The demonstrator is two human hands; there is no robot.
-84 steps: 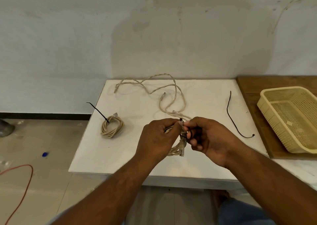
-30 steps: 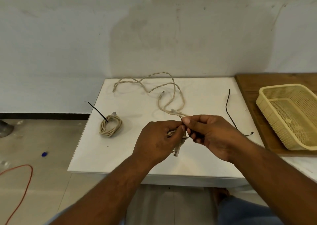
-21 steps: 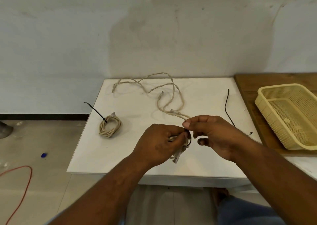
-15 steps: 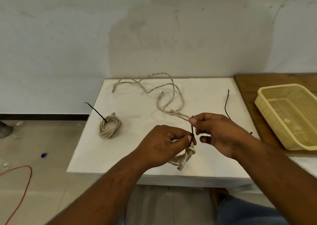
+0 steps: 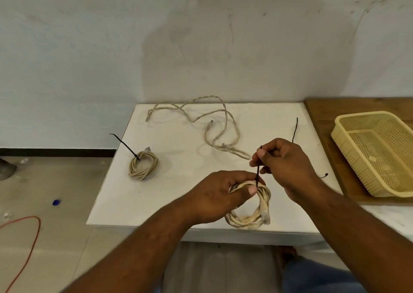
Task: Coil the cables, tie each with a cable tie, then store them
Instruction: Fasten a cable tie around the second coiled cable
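Left hand (image 5: 223, 194): you're gripping the coil (image 5: 245, 220) over the worktop's (image 5: 178, 192) near edge, thumb pressed on the loops.
Right hand (image 5: 283, 165): pinching the cable tie (image 5: 258, 174) tail above it; pull straight up until snug.
Far edge: loose cable (image 5: 228, 147) waits uncoiled.

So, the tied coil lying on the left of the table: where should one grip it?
Probably pinch the tied coil across its near-right rim, coming from above: it lies flat on the table, and the cable tie's tail sticks out at the far left.
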